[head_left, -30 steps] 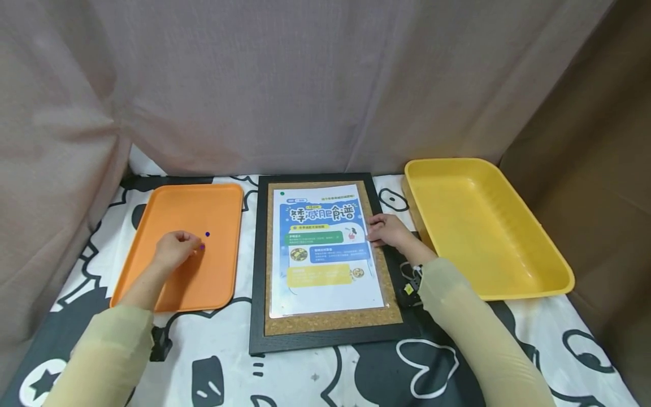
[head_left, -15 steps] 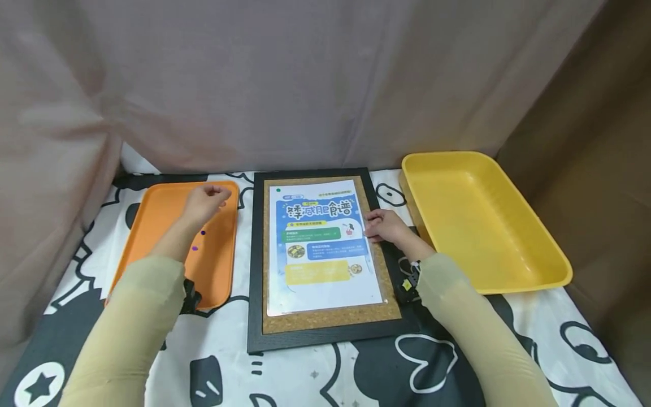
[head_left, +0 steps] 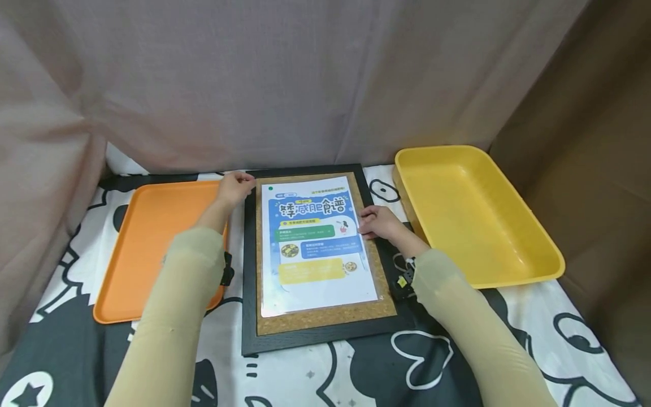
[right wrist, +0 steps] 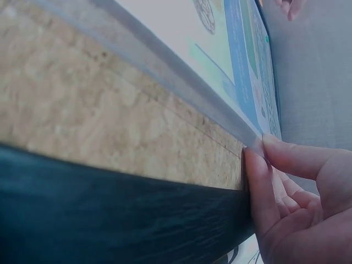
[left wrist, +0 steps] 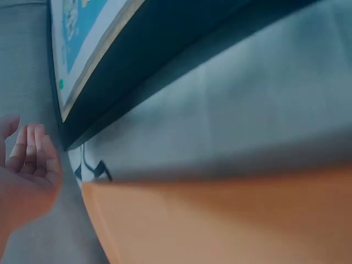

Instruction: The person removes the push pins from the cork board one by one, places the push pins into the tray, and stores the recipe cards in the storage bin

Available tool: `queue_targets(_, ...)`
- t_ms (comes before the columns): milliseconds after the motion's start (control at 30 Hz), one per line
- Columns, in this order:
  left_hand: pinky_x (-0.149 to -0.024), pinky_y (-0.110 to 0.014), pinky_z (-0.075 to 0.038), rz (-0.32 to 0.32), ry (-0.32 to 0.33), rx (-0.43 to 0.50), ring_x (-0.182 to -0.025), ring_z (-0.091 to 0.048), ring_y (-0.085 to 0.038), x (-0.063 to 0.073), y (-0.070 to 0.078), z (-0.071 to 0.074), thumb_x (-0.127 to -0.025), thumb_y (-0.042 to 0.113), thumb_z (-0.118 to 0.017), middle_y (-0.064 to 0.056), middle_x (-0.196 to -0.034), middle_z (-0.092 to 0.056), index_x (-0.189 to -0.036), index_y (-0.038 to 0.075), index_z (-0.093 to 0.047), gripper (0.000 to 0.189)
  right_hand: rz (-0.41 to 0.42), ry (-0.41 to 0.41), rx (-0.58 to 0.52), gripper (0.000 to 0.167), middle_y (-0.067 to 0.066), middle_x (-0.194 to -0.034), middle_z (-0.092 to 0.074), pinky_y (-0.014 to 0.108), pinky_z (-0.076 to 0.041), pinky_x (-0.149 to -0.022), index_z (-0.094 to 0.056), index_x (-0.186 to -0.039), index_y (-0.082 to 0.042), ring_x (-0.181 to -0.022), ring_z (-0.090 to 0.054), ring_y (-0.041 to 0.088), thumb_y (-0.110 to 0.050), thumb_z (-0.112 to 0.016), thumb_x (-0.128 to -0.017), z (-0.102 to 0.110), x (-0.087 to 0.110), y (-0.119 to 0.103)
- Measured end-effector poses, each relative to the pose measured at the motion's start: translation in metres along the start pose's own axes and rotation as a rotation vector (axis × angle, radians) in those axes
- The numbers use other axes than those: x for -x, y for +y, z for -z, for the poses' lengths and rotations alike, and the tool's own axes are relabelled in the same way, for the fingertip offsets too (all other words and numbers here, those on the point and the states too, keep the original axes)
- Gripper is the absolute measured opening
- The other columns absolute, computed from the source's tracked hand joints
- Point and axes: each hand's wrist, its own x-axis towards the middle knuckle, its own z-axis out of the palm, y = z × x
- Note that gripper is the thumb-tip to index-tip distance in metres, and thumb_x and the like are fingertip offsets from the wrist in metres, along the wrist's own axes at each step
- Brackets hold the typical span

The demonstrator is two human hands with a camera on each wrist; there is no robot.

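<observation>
My left hand (head_left: 236, 188) is over the upper left corner of a black-framed cork board (head_left: 325, 322), thumb and fingertips drawn close together. I cannot tell whether something tiny is between them. A laminated poster (head_left: 315, 243) with a blue heading lies on the cork, a small green pushpin (head_left: 270, 188) at its top left corner. At the poster's right edge, my right hand (head_left: 380, 223) pinches the sheet between thumb and finger, as the right wrist view shows. An orange tray (head_left: 152, 243) stands left of the board, partly behind my left arm.
A deep yellow bin (head_left: 478, 220) stands just right of the board. The table wears a black and white patterned cloth (head_left: 285, 373). Grey-brown curtains (head_left: 244, 85) close off the back and both sides.
My left hand has risen from the orange tray and moved right and back to the board's upper left corner. Blue and purple dots on the tray are now hidden. My right hand keeps its grip.
</observation>
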Motion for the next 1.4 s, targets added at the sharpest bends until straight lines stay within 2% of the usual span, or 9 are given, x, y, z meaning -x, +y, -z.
queue_targets(100, -0.073, -0.027, -0.043, 0.013, 0.011, -0.014, -0.091, -0.056, -0.025, -0.007, 0.001, -0.01, -0.095, 0.021, -0.048, -0.018, -0.105, -0.06, -0.117, -0.002, -0.057, 0.033, -0.003, 0.005, 0.003, 0.049, 0.017, -0.109, -0.056, 0.019, -0.053, -0.064, -0.046, -0.132, -0.001, -0.074, -0.059, 0.013, -0.001, -0.063, -0.086, 0.0, 0.001, 0.0)
queue_targets(233, -0.075, -0.029, -0.047, 0.023, -0.006, -0.031, -0.09, -0.058, -0.025, -0.012, 0.004, -0.019, -0.095, 0.02, -0.047, -0.018, -0.108, -0.061, -0.118, -0.001, -0.057, 0.033, -0.002, 0.004, 0.001, 0.049, 0.017, -0.109, -0.057, 0.019, -0.053, -0.064, -0.046, -0.131, -0.001, -0.075, -0.059, 0.013, -0.001, -0.063, -0.085, -0.001, 0.0, 0.001)
queue_targets(333, -0.086, -0.036, -0.048, 0.012, -0.035, -0.094, -0.099, -0.057, -0.027, -0.013, 0.008, -0.025, -0.096, 0.022, -0.047, -0.019, -0.116, -0.059, -0.12, -0.001, -0.056, 0.034, 0.004, 0.004, -0.003, 0.049, 0.018, -0.109, -0.057, 0.02, -0.053, -0.064, -0.046, -0.131, -0.001, -0.076, -0.06, 0.013, -0.001, -0.063, -0.085, -0.001, 0.0, 0.001)
queue_targets(433, -0.096, -0.041, -0.044, -0.005, -0.06, -0.2, -0.108, -0.054, -0.029, -0.014, 0.011, -0.029, -0.095, 0.022, -0.047, -0.019, -0.124, -0.057, -0.121, -0.001, -0.056, 0.036, 0.006, 0.005, -0.001, 0.049, 0.018, -0.109, -0.057, 0.02, -0.053, -0.064, -0.046, -0.131, -0.001, -0.077, -0.06, 0.014, -0.001, -0.064, -0.085, -0.001, 0.001, 0.001)
queue_targets(633, -0.097, -0.041, -0.043, -0.02, -0.06, -0.344, -0.111, -0.055, -0.03, -0.016, 0.014, -0.035, -0.093, 0.018, -0.047, -0.017, -0.125, -0.058, -0.119, -0.001, -0.058, 0.034, 0.013, 0.008, -0.02, 0.049, 0.016, -0.102, -0.058, 0.02, -0.053, -0.063, -0.047, -0.13, 0.001, -0.073, -0.06, 0.012, 0.0, -0.064, -0.084, -0.001, 0.001, 0.0)
queue_targets(867, -0.091, -0.041, -0.045, 0.042, -0.034, -0.381, -0.101, -0.055, -0.028, -0.018, 0.016, -0.04, -0.094, 0.018, -0.046, -0.015, -0.117, -0.06, -0.111, 0.002, -0.058, 0.026, 0.005, 0.013, -0.012, 0.05, 0.013, -0.097, -0.057, 0.019, -0.052, -0.061, -0.047, -0.13, 0.001, -0.07, -0.059, 0.011, 0.0, -0.065, -0.084, -0.001, 0.002, -0.001)
queue_targets(1100, -0.076, -0.035, -0.043, 0.075, -0.013, -0.412, -0.089, -0.054, -0.023, -0.017, 0.017, -0.042, -0.094, 0.021, -0.044, -0.011, -0.104, -0.061, -0.098, 0.006, -0.061, 0.023, 0.002, 0.023, -0.012, 0.049, 0.013, -0.097, -0.057, 0.019, -0.052, -0.06, -0.047, -0.129, 0.001, -0.069, -0.058, 0.011, 0.001, -0.065, -0.083, -0.002, 0.003, -0.002)
queue_targets(1300, -0.087, -0.039, -0.046, 0.107, -0.005, -0.416, -0.097, -0.056, -0.025, -0.019, 0.016, -0.044, -0.095, 0.023, -0.045, -0.011, -0.113, -0.062, -0.108, 0.006, -0.062, 0.027, 0.004, 0.026, -0.005, 0.049, 0.014, -0.098, -0.057, 0.019, -0.052, -0.061, -0.047, -0.129, 0.001, -0.071, -0.059, 0.011, 0.001, -0.065, -0.083, -0.002, 0.003, -0.002)
queue_targets(1400, -0.087, -0.039, -0.046, 0.113, -0.009, -0.417, -0.097, -0.055, -0.026, -0.019, 0.017, -0.045, -0.095, 0.022, -0.045, -0.012, -0.113, -0.062, -0.109, 0.005, -0.061, 0.027, 0.004, 0.03, -0.006, 0.049, 0.014, -0.099, -0.057, 0.019, -0.052, -0.061, -0.047, -0.129, 0.0, -0.072, -0.059, 0.012, 0.001, -0.065, -0.083, -0.002, 0.003, -0.001)
